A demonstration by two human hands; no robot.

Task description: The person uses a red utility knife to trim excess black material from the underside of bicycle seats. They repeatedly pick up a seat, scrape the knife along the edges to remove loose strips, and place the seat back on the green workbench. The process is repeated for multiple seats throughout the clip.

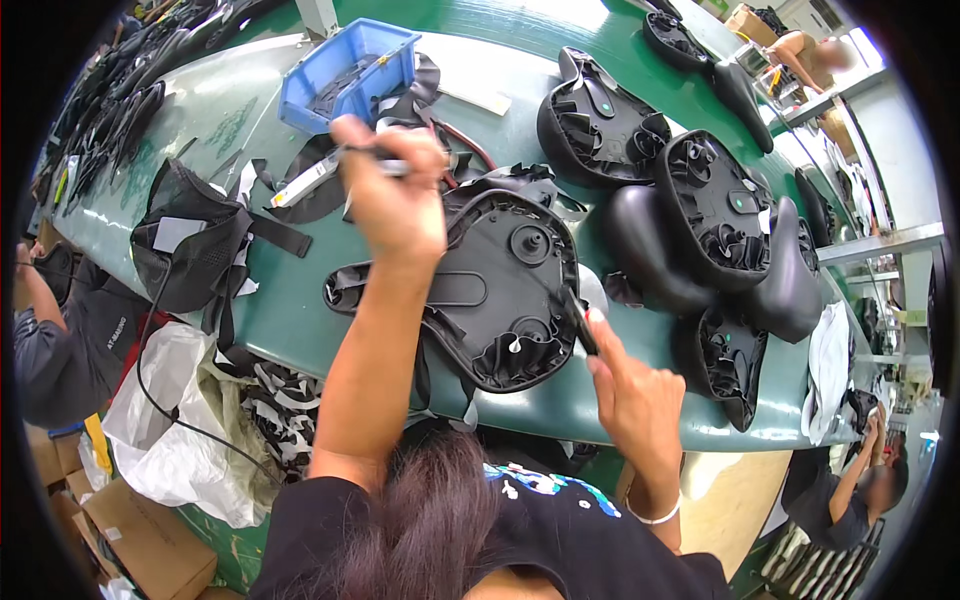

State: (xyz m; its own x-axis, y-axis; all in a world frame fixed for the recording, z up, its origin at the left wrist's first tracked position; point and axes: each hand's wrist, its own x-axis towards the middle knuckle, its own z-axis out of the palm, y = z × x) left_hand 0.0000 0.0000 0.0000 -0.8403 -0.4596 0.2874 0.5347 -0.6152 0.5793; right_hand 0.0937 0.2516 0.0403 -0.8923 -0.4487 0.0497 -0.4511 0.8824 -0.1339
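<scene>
An upturned bicycle saddle [460, 255] lies in front of me, its black plastic base facing up and gathered cover edges around its rim. My left hand [395, 195] is raised above the saddle's narrow end, closed and blurred, around a slim tool [392, 165] with dark and silvery parts; its exact kind is unclear. A white slim object [307, 180] with an orange end appears beside that hand. At the wide end's right rim, my right hand [635, 385] grips a slim black tool [580, 322], index finger along it, its tip against the saddle's edge.
A blue bin [348, 75] of dark pieces stands at the far left. Several saddles [605, 115] crowd the right. A black fabric bag [190, 235] lies left, above a white sack [175, 430]. Co-workers [60, 330] sit at left, right and far right.
</scene>
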